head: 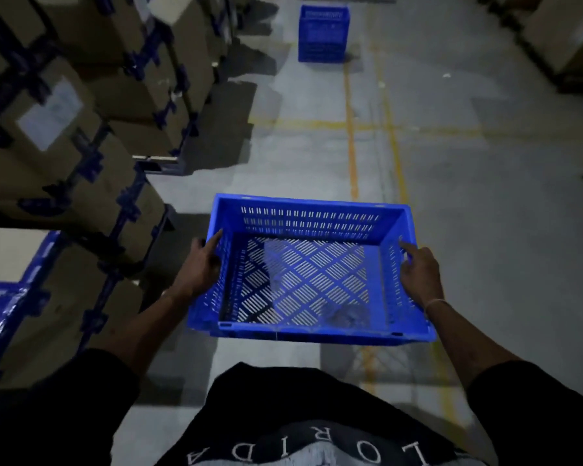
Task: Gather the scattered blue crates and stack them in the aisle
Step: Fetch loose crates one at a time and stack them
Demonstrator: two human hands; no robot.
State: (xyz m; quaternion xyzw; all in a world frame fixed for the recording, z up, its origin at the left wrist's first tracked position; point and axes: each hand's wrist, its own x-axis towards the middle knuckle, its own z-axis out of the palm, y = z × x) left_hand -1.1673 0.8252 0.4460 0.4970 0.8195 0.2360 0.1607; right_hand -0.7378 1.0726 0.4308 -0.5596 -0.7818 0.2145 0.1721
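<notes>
Blue crate [312, 274] gripped by left hand [201, 264] and right hand [419, 275], fingers partly hidden

Slatted blue crate [312, 269] held level; seemingly stacked crates [323, 33] far ahead.

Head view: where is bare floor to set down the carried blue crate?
Bare grey concrete floor between the perforated blue plastic crate in hand and the blue crate stack ahead. Crowded left: brown cardboard boxes on blue racks.
</notes>
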